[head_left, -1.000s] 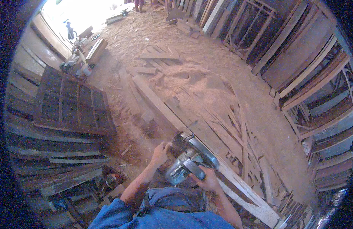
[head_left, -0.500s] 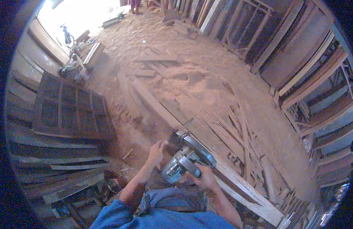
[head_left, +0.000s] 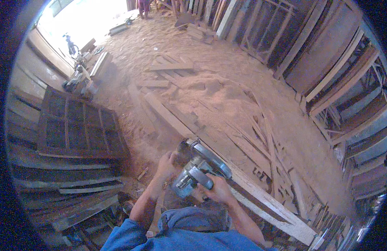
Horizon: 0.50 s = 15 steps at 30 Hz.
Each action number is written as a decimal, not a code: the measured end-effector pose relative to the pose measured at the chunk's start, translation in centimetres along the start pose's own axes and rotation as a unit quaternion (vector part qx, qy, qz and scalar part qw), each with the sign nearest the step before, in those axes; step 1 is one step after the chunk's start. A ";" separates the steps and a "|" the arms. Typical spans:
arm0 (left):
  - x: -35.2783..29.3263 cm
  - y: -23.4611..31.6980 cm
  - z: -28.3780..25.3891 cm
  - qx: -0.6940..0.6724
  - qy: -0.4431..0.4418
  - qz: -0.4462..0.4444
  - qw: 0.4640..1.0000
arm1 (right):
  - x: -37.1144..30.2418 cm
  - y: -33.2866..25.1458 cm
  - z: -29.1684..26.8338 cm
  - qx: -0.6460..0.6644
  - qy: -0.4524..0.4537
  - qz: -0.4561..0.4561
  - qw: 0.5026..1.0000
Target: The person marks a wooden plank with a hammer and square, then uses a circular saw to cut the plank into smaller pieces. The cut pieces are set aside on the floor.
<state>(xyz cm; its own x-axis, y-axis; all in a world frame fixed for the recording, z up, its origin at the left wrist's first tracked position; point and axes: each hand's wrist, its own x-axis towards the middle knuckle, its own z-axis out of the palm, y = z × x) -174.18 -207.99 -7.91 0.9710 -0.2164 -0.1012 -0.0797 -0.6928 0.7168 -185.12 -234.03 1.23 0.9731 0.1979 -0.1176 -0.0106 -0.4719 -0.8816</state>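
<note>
A teal-and-silver circular saw (head_left: 193, 169) rests on a long timber beam (head_left: 166, 113) that runs from the far middle to the near right. My right hand (head_left: 218, 190) is wrapped round its rear handle. At the saw's dark front part, my left hand (head_left: 166, 164) is closed, its fingertips partly hidden. Pale dust hangs in the air ahead of and left of the saw. The blade itself is out of sight under the guard.
Sawdust (head_left: 210, 85) and offcuts (head_left: 172, 66) cover the floor ahead. Thin wood strips (head_left: 260, 146) lie right of the beam. A paned wooden frame (head_left: 76, 125) leans at left, and boards (head_left: 315, 62) and frames stand along the right wall. A person's legs (head_left: 144, 9) show far off.
The saw and both my hands have shifted slightly left and toward the far end along the beam. The view has shifted a little, and dust still hangs around the saw's front.
</note>
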 end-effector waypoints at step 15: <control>0.7 -1.3 0.4 -0.024 0.027 0.019 0.999 | -0.4 -1.0 -0.8 0.040 0.000 0.004 0.999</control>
<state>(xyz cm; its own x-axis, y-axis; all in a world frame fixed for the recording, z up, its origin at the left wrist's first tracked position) -173.48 -207.52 -9.17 0.9784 -0.2034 -0.0373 -0.1067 -0.6512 0.7514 -185.34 -234.38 2.50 0.9729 0.1945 -0.1246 -0.0365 -0.4030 -0.9145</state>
